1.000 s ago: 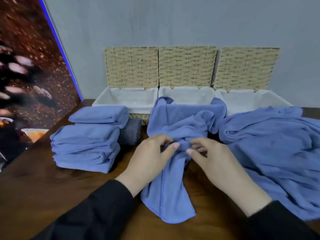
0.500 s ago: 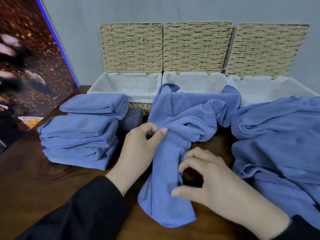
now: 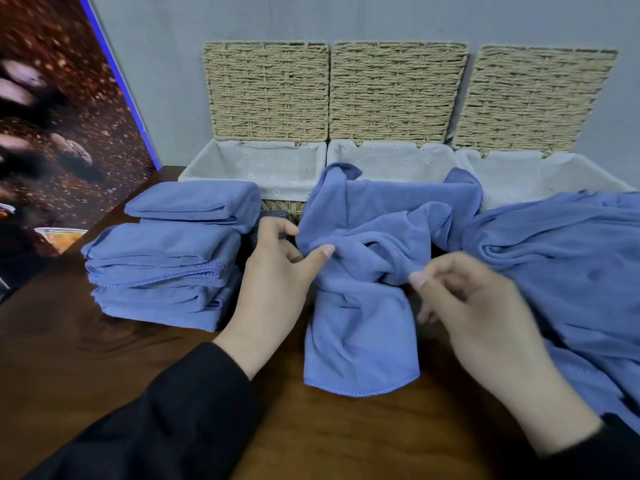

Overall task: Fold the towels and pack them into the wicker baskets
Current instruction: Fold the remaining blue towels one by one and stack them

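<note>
Sorting out a bunched blue towel before folding.

Left hand (image 3: 277, 271) pinching the crumpled towel (image 3: 367, 289) at centre, near the open wicker baskets (image 3: 252, 161); right hand (image 3: 474, 306) curled at the cloth, grip unclear. Best to find two corners, spread flat, then fold to match the folded stack (image 3: 166, 258) at left.

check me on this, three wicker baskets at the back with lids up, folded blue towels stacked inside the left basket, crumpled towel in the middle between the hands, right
Not quite. The head view shows the folded blue towels stacked on the table in front of the left basket, not inside it; its white lining shows bare. The rest holds: three baskets with lids up, and a crumpled towel between the left hand and right hand.
</note>
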A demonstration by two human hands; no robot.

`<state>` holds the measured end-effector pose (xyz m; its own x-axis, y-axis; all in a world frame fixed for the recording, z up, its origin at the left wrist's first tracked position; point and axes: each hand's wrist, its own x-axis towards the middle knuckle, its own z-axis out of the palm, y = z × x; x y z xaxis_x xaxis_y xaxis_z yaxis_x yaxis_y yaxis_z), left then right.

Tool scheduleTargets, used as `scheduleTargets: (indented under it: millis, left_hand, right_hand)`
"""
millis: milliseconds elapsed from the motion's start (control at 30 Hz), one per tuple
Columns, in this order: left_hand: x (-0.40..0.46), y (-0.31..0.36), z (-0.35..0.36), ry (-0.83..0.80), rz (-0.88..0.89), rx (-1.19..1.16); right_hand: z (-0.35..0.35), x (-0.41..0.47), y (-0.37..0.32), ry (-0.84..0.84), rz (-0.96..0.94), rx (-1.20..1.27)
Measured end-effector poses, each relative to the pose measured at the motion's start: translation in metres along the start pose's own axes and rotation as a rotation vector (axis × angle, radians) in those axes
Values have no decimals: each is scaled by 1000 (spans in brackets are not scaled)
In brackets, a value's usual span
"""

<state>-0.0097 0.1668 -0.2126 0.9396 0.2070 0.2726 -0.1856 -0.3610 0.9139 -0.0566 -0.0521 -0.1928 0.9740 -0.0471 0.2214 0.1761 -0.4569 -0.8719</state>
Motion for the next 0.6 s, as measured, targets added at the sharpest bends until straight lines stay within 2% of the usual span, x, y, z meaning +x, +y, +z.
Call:
scheduleTargets:
  millis: [100,167,233,300,333,433,500,600]
  left_hand:
    - [-8,9,-2,-141,208,112]
    - [-14,13,-4,-307,363,174]
    - [-17,11,-4,-488,466,250]
    - [-17,7,-5,-635,469,326]
    - [-16,5,-5,-685,464,354]
    - [-14,1,-3,-699,523,456]
    - [-15,2,2,-616,559,495]
    - [-18,6,6,-505,585,428]
  right_hand:
    - [9,-3,14,-235,81,-97]
    - [8,-4,18,-337,81,-79]
    - [7,-4,18,-453,47,-162]
    - [9,-5,20,-469,-16,-301]
    - [11,-4,20,-422,-22,-289]
    - [11,-1,20,-229,26,-49]
    - [9,1,15,-187,54,85]
    - [10,-2,7,-160,71,195]
